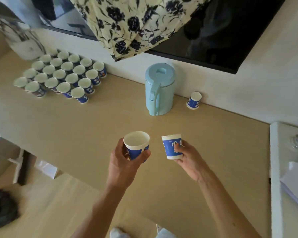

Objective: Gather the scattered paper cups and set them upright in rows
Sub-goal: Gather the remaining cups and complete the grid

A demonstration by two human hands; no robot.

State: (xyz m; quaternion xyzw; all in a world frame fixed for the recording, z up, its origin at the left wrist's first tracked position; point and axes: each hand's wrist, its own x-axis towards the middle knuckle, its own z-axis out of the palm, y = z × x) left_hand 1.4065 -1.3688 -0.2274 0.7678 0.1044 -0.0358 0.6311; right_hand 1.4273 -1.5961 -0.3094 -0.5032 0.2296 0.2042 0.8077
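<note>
Pale wooden counter (76, 127) is running along a white wall (230, 93), with a black TV screen (230, 40) far right and floral fabric (136, 23) hanging above. A light blue kettle (159, 90) is standing mid-counter by the wall. The block of upright paper cups (62, 74) is sitting in rows at the far left. A stray cup (193, 100) is sitting just right of the kettle against the wall, apparently upside down. The left hand (122, 162) is holding the left-hand cup (136, 145) above the near counter with its mouth tilting toward the camera; the fingers (144, 154) are curling narrowly round its blue wall. The right hand (187, 160) is gripping the right-hand cup (173, 147) from the side, rim up, with its fingertips (176, 148) pressing on the print. The two cups are close together but not touching. The step looks like carrying both to the rows. To do it well, the grip should be staying light so the paper is not crushing, and each cup should be going down rim up at the near-right end of the block, lining up with an existing row without knocking its neighbours. The stray cup is likely needing flipping afterwards.
</note>
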